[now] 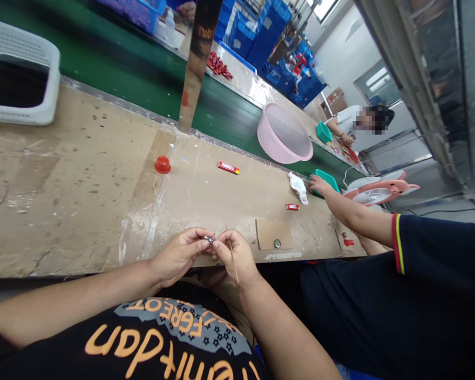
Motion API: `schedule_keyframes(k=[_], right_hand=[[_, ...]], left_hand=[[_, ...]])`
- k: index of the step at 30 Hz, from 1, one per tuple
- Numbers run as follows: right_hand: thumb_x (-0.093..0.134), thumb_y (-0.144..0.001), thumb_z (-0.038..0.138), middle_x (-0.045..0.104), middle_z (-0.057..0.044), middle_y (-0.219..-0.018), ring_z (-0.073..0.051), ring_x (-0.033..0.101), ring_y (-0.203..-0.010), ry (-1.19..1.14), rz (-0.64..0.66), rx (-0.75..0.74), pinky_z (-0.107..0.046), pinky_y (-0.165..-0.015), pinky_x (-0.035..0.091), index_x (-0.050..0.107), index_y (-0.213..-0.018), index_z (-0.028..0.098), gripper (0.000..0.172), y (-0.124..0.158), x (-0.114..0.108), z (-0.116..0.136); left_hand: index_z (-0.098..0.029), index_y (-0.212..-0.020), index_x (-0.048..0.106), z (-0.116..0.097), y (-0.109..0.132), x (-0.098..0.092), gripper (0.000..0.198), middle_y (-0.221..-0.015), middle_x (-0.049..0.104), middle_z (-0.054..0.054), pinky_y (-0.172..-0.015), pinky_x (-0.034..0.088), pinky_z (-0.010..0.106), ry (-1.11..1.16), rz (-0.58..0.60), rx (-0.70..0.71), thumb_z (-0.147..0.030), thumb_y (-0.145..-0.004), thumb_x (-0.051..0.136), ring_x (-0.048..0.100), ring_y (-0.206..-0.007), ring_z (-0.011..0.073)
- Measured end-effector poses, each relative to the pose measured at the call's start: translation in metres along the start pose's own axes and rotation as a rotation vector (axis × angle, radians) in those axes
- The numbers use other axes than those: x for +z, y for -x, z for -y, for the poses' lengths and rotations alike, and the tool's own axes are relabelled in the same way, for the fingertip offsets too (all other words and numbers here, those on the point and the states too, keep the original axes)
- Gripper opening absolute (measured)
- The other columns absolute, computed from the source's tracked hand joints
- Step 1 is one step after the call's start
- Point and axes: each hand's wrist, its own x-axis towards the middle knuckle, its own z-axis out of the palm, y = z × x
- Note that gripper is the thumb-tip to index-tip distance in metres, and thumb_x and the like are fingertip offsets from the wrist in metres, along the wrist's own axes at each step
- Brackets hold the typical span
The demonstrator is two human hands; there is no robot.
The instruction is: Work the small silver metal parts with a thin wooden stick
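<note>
Close to the table's front edge, my left hand (pixel 184 255) is closed, its fingertips pinching a small dark-and-white piece (pixel 209 239) too tiny to name. My right hand (pixel 239 256) is closed beside it, its thumb and finger meeting the same piece. A thin wooden stick (pixel 234 264) runs through the right hand, slanting past the wrist. To the right lies a cardboard piece (pixel 271 232) with a small round metal cap (pixel 277 244) on it. Beyond my hands are a red plastic cap (pixel 162 164), a red box with a yellow end (pixel 228 168) and a smaller red box (pixel 292 207).
A co-worker's hand (pixel 320 184) reaches to a green tray (pixel 328 179) at the right, near a crumpled white cloth (pixel 298 188). A pink basket (pixel 283 134) sits on the green belt (pixel 122 63). One metal post (pixel 193 74) rises at the table's back edge; a white basket (pixel 51 100) stands left.
</note>
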Motion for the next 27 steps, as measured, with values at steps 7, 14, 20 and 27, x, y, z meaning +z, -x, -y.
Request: schedule_keyframes(k=[7, 14, 20, 27], right_hand=[[0.063, -0.079, 0.032, 0.061, 0.001, -0.069, -0.01, 0.055, -0.06, 0.008, 0.009, 0.002, -0.023, -0.058, 0.044, 0.053, -0.079, 0.018, 0.017, 0.0, 0.0001, -0.0029], [0.062, -0.078, 0.028, 0.056, 0.003, -0.061, -0.009, 0.052, -0.057, 0.04, 0.003, 0.026, -0.022, -0.056, 0.042, 0.052, -0.076, 0.018, 0.015, -0.0002, -0.0003, 0.0009], [0.061, -0.077, 0.027, 0.053, 0.004, -0.06, -0.009, 0.05, -0.055, 0.02, 0.032, 0.054, -0.021, -0.053, 0.042, 0.05, -0.076, 0.018, 0.014, 0.0002, -0.0016, 0.004], [0.06, -0.077, 0.03, 0.052, 0.005, -0.064, -0.008, 0.05, -0.052, -0.029, 0.072, 0.082, -0.02, -0.05, 0.041, 0.047, -0.077, 0.019, 0.017, 0.0005, -0.0008, 0.0044]], left_hand=[[-0.018, -0.089, 0.066, 0.0014, 0.0014, 0.0004, 0.013, -0.079, 0.069, 0.0, -0.073, 0.05, 0.024, -0.01, -0.007, 0.008, -0.018, -0.076, 0.069, 0.063, -0.074, 0.0111], [-0.019, -0.088, 0.068, 0.0018, 0.0004, 0.0018, 0.013, -0.081, 0.07, 0.0, -0.075, 0.05, 0.022, -0.057, -0.028, 0.004, -0.019, -0.075, 0.07, 0.063, -0.077, 0.0109], [-0.019, -0.088, 0.068, 0.0028, 0.0003, 0.0014, 0.011, -0.081, 0.071, 0.0, -0.075, 0.05, 0.022, -0.088, -0.014, -0.01, -0.018, -0.077, 0.069, 0.064, -0.077, 0.0111], [-0.018, -0.087, 0.069, 0.0019, -0.0002, 0.0018, 0.011, -0.08, 0.07, 0.001, -0.075, 0.05, 0.024, -0.103, 0.006, -0.008, -0.019, -0.077, 0.069, 0.063, -0.075, 0.0119]])
